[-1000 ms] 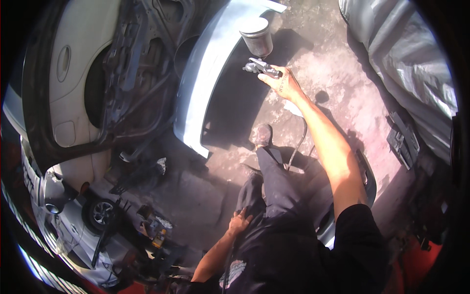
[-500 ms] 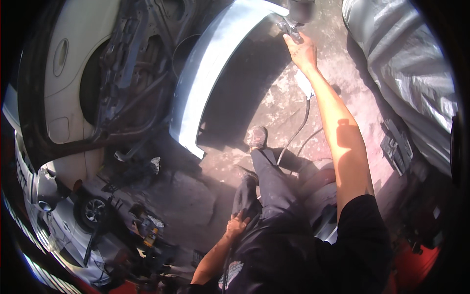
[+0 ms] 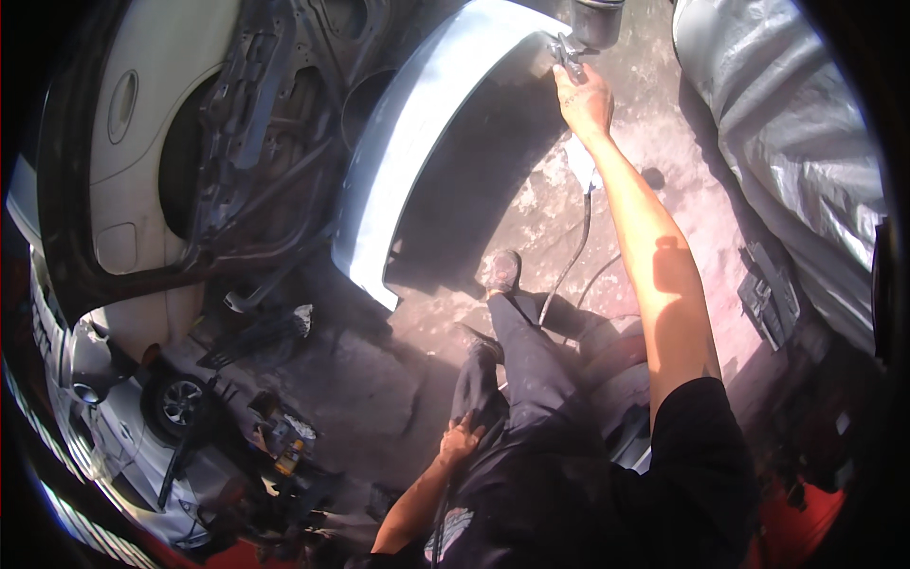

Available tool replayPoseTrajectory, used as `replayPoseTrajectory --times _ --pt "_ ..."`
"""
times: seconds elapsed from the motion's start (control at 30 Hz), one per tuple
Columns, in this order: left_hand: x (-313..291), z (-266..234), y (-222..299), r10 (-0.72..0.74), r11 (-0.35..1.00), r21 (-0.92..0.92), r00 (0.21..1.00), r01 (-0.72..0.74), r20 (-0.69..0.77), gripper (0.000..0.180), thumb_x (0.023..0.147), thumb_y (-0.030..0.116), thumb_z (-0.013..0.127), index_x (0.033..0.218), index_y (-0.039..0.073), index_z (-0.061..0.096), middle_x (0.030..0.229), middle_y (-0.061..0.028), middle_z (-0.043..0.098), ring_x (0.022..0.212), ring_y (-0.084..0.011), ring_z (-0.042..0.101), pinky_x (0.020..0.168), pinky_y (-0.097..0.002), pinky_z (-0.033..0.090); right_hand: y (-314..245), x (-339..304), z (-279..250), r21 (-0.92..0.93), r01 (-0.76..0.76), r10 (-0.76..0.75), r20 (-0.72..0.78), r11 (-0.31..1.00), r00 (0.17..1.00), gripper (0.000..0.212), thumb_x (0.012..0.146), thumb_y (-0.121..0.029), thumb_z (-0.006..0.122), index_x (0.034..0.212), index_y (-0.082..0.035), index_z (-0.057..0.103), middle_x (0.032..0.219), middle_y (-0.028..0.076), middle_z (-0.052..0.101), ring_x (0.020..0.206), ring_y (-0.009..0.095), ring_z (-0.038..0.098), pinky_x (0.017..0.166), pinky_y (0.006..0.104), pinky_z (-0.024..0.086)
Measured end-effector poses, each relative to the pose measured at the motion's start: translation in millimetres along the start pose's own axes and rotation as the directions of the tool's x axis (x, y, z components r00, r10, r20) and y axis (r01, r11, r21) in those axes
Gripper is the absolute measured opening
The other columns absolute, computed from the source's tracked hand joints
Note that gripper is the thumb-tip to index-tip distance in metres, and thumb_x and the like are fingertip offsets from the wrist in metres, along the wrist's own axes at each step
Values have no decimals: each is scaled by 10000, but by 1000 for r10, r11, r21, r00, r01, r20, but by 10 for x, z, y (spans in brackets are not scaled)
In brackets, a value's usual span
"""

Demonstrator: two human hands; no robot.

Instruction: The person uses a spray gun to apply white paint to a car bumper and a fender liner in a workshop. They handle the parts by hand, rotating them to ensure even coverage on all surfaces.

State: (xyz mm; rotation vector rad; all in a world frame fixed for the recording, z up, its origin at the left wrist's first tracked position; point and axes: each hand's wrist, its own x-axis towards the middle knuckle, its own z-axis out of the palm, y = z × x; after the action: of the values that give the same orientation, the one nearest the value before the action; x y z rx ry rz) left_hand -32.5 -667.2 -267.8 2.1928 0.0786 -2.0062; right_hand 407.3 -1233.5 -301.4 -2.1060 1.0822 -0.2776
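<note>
My right hand (image 3: 585, 102), arm stretched far forward, is wrapped round a spray gun (image 3: 570, 61) with a dark cup (image 3: 597, 25) on top. The gun is close to the far end of a long, curved, pale bumper-like car panel (image 3: 403, 142); I cannot tell whether they touch. A white piece (image 3: 581, 163) shows below that hand, and a dark hose (image 3: 580, 237) runs from it back towards my legs. My left hand (image 3: 461, 442) rests on my left leg near the knee, fingers spread, holding nothing.
To the left stands a vehicle body with a cream panel (image 3: 142, 142) and bare dark framework (image 3: 261, 142). A silver car with a wheel (image 3: 180, 402) is at lower left, near tools and a yellow bottle (image 3: 290, 458). Silvery sheeting (image 3: 787, 123) hangs at right, beside a grey slatted part (image 3: 770, 296).
The view has shifted slightly, so the panel and spray gun sit a little further right. The gun's cup shows more sharply. My left hand stays on my leg.
</note>
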Motion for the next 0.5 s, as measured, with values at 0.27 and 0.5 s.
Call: replayPoseTrajectory --times 0.27,0.5 --pt "-19 -75 143 -30 999 -40 999 32 45 784 981 563 606 1646 223 367 1646 -275 363 1467 -501 427 1201 -536 398 -12 348 358 83 18 -10 -93 996 996 375 930 -430 729 1028 -68 752 945 177 774 947 369 748 876 472 565" --pt "-132 -25 183 -40 997 -59 999 40 1 784 979 552 616 1634 185 388 1629 -295 381 1453 -517 436 1198 -538 399 -454 209 696 183 220 -228 26 958 973 487 904 -472 763 1070 -14 760 940 201 779 947 376 754 879 454 569"
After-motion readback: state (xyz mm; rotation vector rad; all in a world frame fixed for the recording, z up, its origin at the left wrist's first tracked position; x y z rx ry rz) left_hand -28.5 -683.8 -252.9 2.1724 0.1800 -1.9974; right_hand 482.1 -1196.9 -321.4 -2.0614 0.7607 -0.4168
